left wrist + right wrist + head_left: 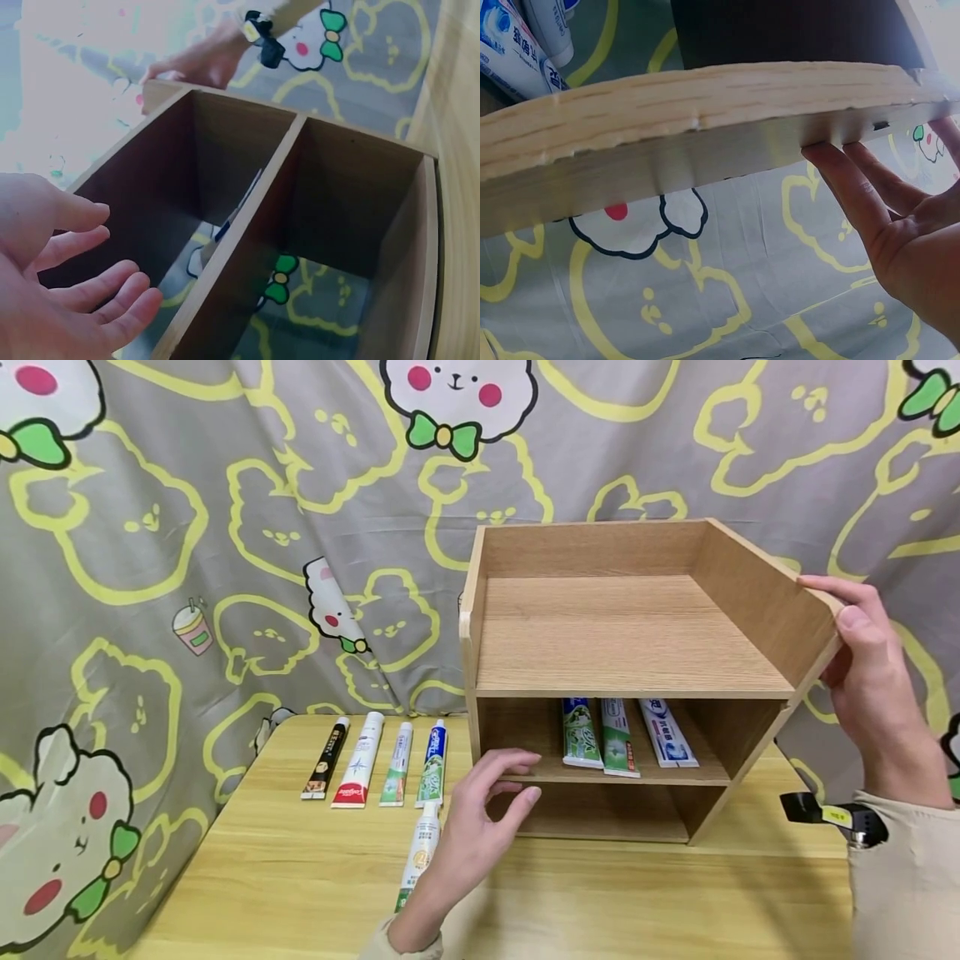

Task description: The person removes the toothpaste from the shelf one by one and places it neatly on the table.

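Note:
A wooden desktop shelf (600, 631) stands on the table. My right hand (873, 672) grips the upper edge of its right side panel, fingers against the outer face in the right wrist view. My left hand (480, 827) is just in front of the shelf's left front edge, fingers loosely spread and holding nothing. In the middle compartment lie a blue-and-green toothpaste tube (582, 735), a green-and-white tube (619, 739) and a white-and-blue tube (667, 737). Partly hidden behind my left forearm, a white toothpaste tube (420, 847) lies on the table.
Left of the shelf, a row on the table (300, 877) holds a black tube (326, 760), a red-and-white Colgate tube (360, 760), a slim green-and-white tube (397, 764) and a blue-and-green tube (432, 764). A patterned curtain (247, 568) hangs behind.

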The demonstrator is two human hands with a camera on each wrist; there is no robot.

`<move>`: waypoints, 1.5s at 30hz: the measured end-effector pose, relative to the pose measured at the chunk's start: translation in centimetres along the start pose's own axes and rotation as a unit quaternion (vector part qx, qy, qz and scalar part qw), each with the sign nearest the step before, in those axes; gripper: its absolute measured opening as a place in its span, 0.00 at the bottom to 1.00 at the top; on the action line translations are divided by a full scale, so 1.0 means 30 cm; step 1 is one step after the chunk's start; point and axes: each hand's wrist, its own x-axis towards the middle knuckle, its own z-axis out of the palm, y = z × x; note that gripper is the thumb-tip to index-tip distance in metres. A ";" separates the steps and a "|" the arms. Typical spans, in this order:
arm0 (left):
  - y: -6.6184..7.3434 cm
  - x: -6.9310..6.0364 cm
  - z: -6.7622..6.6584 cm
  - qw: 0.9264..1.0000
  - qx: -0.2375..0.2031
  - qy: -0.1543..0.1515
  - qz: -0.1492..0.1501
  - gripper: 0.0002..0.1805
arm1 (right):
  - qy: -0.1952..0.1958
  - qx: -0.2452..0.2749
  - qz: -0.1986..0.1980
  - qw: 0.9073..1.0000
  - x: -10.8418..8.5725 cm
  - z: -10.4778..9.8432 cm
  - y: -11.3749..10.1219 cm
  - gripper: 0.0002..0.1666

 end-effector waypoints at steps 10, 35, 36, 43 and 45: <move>-0.001 0.056 0.044 0.999 0.041 -0.002 -0.008 0.17 | 0.013 -0.002 -0.001 1.000 -0.001 0.002 0.002 0.27; -0.040 0.173 0.132 0.984 0.177 -0.007 -0.031 0.15 | 0.000 -0.013 -0.010 1.000 -0.002 0.005 0.008 0.28; -0.042 0.177 0.135 0.983 0.179 -0.008 -0.031 0.15 | 0.000 -0.017 -0.010 1.000 -0.003 0.009 0.005 0.28; -0.050 0.201 0.160 0.974 0.225 -0.024 -0.011 0.16 | 0.011 -0.022 -0.011 1.000 -0.007 0.020 -0.004 0.28; -0.053 0.207 0.166 0.971 0.236 -0.027 -0.015 0.16 | 0.013 -0.021 -0.011 1.000 -0.005 0.017 -0.001 0.28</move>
